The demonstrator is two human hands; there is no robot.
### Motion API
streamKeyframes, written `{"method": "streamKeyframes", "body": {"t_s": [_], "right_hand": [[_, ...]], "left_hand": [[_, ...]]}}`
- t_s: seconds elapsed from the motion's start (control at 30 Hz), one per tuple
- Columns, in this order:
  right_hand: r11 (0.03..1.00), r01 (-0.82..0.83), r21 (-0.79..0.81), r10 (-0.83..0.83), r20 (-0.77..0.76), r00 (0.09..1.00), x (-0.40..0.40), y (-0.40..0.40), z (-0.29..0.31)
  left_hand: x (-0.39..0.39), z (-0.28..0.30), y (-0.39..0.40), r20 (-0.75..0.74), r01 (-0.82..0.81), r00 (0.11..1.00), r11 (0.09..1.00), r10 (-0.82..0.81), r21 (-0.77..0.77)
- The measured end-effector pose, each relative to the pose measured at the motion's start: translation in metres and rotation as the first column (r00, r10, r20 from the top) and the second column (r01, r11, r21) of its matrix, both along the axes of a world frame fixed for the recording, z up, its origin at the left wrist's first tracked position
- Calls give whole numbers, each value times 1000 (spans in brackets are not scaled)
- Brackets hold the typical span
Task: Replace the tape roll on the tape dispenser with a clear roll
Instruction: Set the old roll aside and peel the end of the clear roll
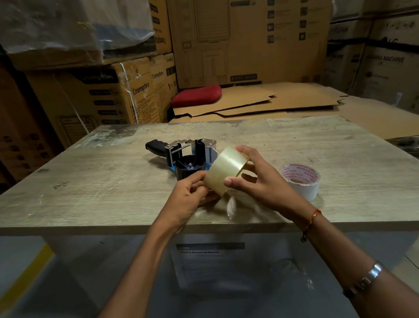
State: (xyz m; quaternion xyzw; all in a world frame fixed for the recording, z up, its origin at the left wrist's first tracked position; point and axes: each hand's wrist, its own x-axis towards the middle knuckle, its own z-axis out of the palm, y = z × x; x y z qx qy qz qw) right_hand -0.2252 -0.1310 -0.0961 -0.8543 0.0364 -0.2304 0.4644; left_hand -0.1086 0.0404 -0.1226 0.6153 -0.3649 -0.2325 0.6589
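Head view shows both hands raised just above the wooden table (pixel 85 183), sharing a clear tape roll (pixel 225 171). The right hand (pixel 260 180) grips the roll with its thumb across the near rim and its fingers curled over the far side. The left hand (pixel 190 194) pinches at the roll's lower left edge with thumb and fingertips. The roll is tilted and off the table, just in front of the tape dispenser (pixel 185 155). That dispenser lies on its side, black handle pointing left, and its black spindle hub faces up with no roll on it. Right of the dispenser, well apart from it, a white tape roll with red lettering (pixel 301 179) rests on the table. Behind the dispenser, beyond the table's far edge, flattened cardboard sheets (pixel 261 102) carry a red cushion (pixel 196 96).
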Motion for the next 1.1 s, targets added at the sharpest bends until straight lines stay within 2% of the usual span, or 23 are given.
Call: {"method": "streamKeyframes", "body": {"t_s": [0.07,0.1,0.2,0.27,0.33,0.43,0.47,0.53,0.73,1.0,1.1], "right_hand": [[1000,-3,2,3,-9,1000,0,0,3],[1000,-2,-4,2,-12,1000,0,-1,5],[999,34,-3,-34,-24,999,2,-6,9],[996,53,74,-49,-49,998,2,-10,12],[983,37,182,-22,-82,996,1,-12,15],[952,6,305,31,-114,993,-1,-11,19],[945,3,326,38,-118,992,-1,-9,20],[930,0,368,55,-140,989,-2,-8,22],[851,25,525,113,-230,967,-7,-6,26],[764,67,642,182,-313,932,-7,-5,24],[755,88,650,192,-348,918,-6,-4,23]], "left_hand": [[-2,0,-2,58,-94,994,994,91,59],[-3,2,-3,153,-174,976,979,157,103],[-8,11,-4,550,-396,799,900,242,180],[-10,16,-2,618,-399,757,899,213,180],[-13,15,0,565,-319,807,933,173,169],[-24,15,0,266,-158,955,983,128,95],[-30,14,-1,163,-127,980,991,118,51],[-39,14,-3,50,-113,992,993,114,-31],[-48,14,-2,11,-69,997,993,71,-99],[-49,12,2,34,17,999,995,-14,-102],[-48,13,0,0,22,1000,993,-22,-120]]}}
